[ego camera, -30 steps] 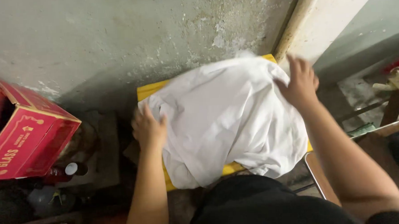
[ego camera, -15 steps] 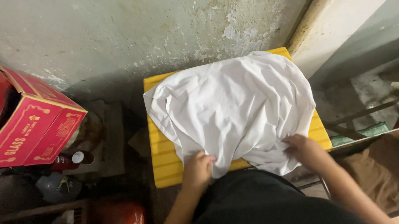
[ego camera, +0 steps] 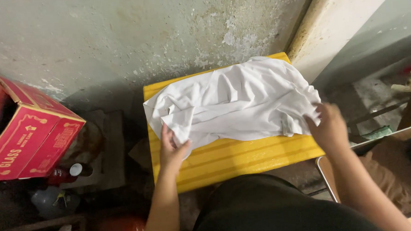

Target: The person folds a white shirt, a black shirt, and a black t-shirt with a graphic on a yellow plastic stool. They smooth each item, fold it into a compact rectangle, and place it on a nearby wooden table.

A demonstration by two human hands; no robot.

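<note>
A crumpled white cloth (ego camera: 235, 102) lies across the far half of a yellow ribbed board (ego camera: 244, 157) that stands against a stained wall. My left hand (ego camera: 171, 147) pinches the cloth's near left corner, at the board's left side. My right hand (ego camera: 327, 126) grips the cloth's near right edge by the board's right end. The near strip of the yellow board is bare. My dark-clothed lap fills the bottom middle.
A red cardboard box (ego camera: 28, 134) sits at the left, with a red bottle with a white cap (ego camera: 71, 172) below it. A pale wall corner (ego camera: 335, 26) rises at the right. Metal rods and a brown cloth (ego camera: 393, 176) lie at the lower right.
Both hands took the cloth's near hem and carried it away from me, folding it over. The near part of the yellow board is now uncovered.
</note>
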